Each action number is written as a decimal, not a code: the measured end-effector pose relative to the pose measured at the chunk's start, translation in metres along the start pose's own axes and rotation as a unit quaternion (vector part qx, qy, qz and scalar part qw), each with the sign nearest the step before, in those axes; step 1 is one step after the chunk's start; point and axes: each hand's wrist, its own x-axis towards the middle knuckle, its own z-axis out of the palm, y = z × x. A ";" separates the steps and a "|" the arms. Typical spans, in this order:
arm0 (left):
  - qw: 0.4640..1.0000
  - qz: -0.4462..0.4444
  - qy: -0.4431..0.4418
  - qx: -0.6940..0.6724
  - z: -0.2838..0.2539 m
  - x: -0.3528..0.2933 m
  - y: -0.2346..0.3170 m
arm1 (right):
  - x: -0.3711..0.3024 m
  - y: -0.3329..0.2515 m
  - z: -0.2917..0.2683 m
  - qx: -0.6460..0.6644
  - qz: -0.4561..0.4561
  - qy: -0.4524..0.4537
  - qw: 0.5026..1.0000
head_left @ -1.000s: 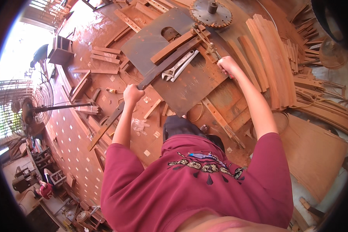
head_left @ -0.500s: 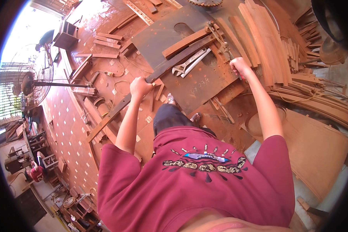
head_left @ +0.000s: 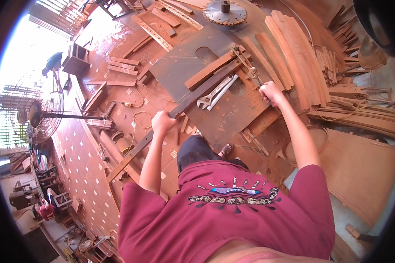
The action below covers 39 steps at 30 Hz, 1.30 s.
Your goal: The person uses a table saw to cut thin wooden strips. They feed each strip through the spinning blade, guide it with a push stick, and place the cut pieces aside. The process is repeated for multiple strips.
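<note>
My left hand (head_left: 163, 123) is closed around a long dark wooden bar (head_left: 198, 93), which slants from the lower left up across a flat dark board (head_left: 173, 63). My right hand (head_left: 271, 94) grips the handle of a metal toggle clamp (head_left: 253, 74) at the board's right side. The bar's far end lies by this clamp. A reddish wooden strip (head_left: 206, 74) runs alongside the bar, just beyond it. On the near side, an adjustable wrench (head_left: 215, 92) rests on the board beside a pale, straight-edged piece. Most of the clamp's handle is hidden by my fingers.
A toothed circular saw blade (head_left: 225, 12) stands beyond the board. Curved wooden planks (head_left: 297, 61) are stacked at the right. Offcuts (head_left: 123, 65) and a cable (head_left: 138, 118) lie on the floor at left, near a standing fan (head_left: 36, 113). Another person (head_left: 47, 210) is far off at lower left.
The view has shifted, so the board and both hands sit lower and more of the saw blade shows. Both hands keep their grips on the bar and the clamp handle.
</note>
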 end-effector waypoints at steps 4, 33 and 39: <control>1.000 0.009 -0.006 -0.014 -0.009 -0.005 0.005 | -0.010 0.003 0.002 0.016 -0.002 0.011 1.000; 0.997 -0.050 0.030 0.041 -0.107 0.223 -0.088 | 0.119 -0.238 0.085 -0.052 0.025 0.081 0.995; 0.999 -0.045 0.014 0.025 -0.107 0.230 -0.102 | 0.124 -0.246 0.090 -0.088 0.030 0.092 0.991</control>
